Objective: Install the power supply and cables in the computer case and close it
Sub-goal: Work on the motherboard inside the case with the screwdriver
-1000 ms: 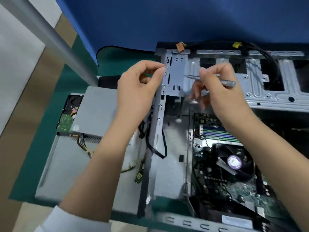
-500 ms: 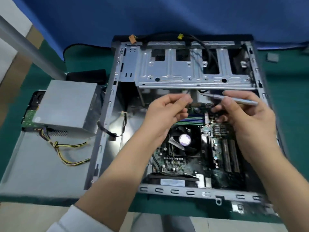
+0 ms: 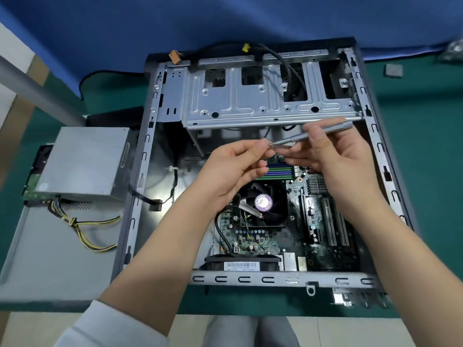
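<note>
The open computer case [image 3: 280,280] lies flat with its motherboard [image 3: 323,236] and CPU fan [image 3: 263,202] exposed. The grey power supply [image 3: 85,159] sits outside the case on the left, on the removed side panel [image 3: 50,259], its yellow and black cables [image 3: 87,231] trailing toward me. My right hand [image 3: 338,159] holds a slim grey screwdriver [image 3: 323,132] above the memory slots. My left hand [image 3: 235,169] pinches at the screwdriver's tip, thumb and forefinger together; whatever is between them is too small to see.
A silver drive cage [image 3: 250,101] spans the far end of the case, with black cables [image 3: 288,63] looped over it. A hard drive's green board [image 3: 31,181] peeks out under the power supply. A small grey square [image 3: 393,70] lies on the green mat [image 3: 426,146] at right.
My view swung from the case's left wall to the whole case. Both hands moved from that left wall to above the motherboard, and my left fingers came up to the screwdriver tip.
</note>
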